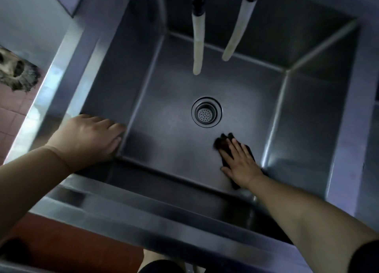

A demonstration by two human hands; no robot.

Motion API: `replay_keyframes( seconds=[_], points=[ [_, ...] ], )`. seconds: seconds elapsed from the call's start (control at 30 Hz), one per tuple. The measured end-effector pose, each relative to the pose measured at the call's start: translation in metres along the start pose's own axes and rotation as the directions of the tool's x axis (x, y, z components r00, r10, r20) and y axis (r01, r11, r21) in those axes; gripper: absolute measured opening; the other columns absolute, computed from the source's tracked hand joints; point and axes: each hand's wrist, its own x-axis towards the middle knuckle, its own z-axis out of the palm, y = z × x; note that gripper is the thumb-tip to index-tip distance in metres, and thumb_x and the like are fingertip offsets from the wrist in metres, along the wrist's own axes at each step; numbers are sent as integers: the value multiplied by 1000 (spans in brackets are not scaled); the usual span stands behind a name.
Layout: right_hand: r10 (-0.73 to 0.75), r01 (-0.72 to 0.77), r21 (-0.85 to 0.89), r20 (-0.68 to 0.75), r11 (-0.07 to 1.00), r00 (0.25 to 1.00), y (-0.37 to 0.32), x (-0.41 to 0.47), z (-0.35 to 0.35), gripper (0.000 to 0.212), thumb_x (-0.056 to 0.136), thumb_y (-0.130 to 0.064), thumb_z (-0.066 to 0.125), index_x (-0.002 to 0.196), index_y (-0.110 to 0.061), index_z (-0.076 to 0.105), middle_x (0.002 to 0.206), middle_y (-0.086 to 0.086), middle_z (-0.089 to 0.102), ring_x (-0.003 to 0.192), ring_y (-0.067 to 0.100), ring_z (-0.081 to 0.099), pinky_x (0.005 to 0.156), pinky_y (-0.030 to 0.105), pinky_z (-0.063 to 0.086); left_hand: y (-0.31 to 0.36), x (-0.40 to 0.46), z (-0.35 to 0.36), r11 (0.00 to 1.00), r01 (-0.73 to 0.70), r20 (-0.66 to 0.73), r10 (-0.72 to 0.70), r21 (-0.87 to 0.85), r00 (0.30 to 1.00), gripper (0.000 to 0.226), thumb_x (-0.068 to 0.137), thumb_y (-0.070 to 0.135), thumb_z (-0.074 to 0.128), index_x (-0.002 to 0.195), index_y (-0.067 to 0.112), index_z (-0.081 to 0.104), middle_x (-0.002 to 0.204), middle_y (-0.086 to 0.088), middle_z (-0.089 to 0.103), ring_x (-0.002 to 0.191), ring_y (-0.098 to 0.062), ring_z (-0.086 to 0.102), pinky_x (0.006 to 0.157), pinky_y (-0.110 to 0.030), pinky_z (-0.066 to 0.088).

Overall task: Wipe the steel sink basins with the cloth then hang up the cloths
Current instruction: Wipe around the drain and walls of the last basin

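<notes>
A deep steel sink basin (pixel 164 92) fills the view, with a round strainer drain (pixel 206 112) in the middle of its floor. My right hand (pixel 241 164) lies flat with spread fingers on a dark cloth (pixel 223 142), pressing it onto the basin floor near the front right corner. The cloth sticks out beyond my fingertips toward the drain. My left hand (pixel 90 137) rests on the basin's front left corner rim, fingers curled over the edge.
Two pale hose spouts (pixel 198 47) (pixel 235 32) hang from above into the back of the basin. A ragged mop head (pixel 17 73) lies on the red tiled floor (pixel 12 112) at left. The sink's front rim (pixel 143 217) runs across below my arms.
</notes>
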Motion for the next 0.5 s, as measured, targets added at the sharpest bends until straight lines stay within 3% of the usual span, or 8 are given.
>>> replay_keyframes(
  seconds=[0.13,0.27,0.4,0.5],
  points=[
    [246,-237,111,-70,965,967,23,26,-16,75,95,-53,33,151,-22,-5,158,17,-11,143,27,-22,114,38,-18,23,6,-2,989,94,0,-94,-118,996,40,83,27,40,90,3,72,66,-15,66,52,-34,64,48,-39,52],
    [472,-461,236,11,856,882,45,37,-35,72,96,-49,33,151,-23,-7,157,15,-15,144,28,-19,118,41,-5,62,17,-7,971,40,35,-32,-237,999,41,81,29,41,93,7,73,70,-12,69,56,-31,66,49,-38,54],
    [494,-505,184,104,843,863,29,7,-28,69,99,-35,36,151,-20,-6,156,20,-16,144,36,-14,119,41,0,88,29,-19,950,-8,29,17,-311,999,39,81,29,42,95,11,73,72,-5,70,58,-26,67,48,-33,53],
    [521,-538,70,171,840,836,5,-15,-28,66,99,-12,31,150,-14,-10,153,30,-10,141,45,7,113,47,21,98,32,-28,944,-5,3,6,-331,1000,38,81,28,43,96,11,73,71,-3,70,57,-25,66,49,-30,52]
  ],
)
